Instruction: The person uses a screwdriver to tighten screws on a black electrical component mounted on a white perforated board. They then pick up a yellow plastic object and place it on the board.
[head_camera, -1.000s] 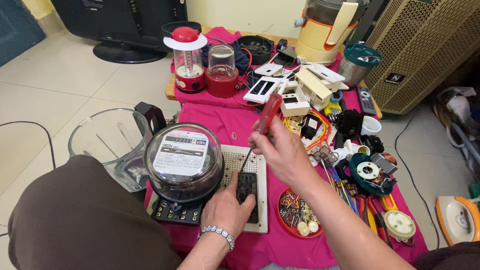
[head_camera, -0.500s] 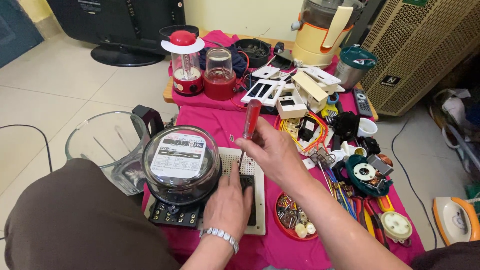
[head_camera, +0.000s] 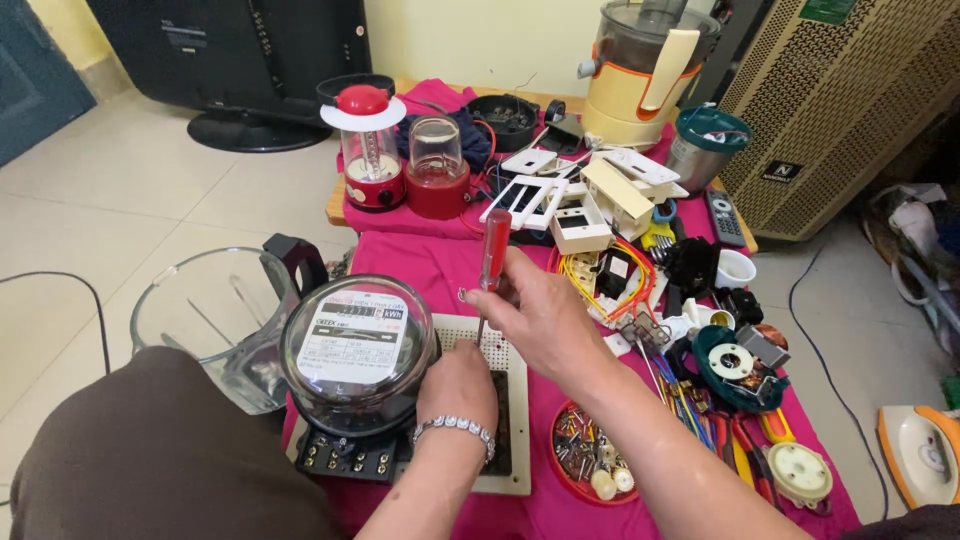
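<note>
Step in hand, as judged: driving a fastener on the perforated white square panel (head_camera: 505, 345), near the worktop's front edge. Right hand (head_camera: 540, 320), fingers closed around the red-handled screwdriver (head_camera: 493, 250), tip down on the panel. Left hand (head_camera: 458, 385) presses the panel flat, fingers bent, beside the glass-domed electricity meter (head_camera: 355, 350). Next move likely calls for steady, upright turning. Pink-clothed worktop (head_camera: 420, 265), crowded; tiled floor around.

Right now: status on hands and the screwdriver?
Right hand grips red screwdriver, upright, tip on white perforated panel. Left hand steadies panel. Electric meter alongside.
</note>
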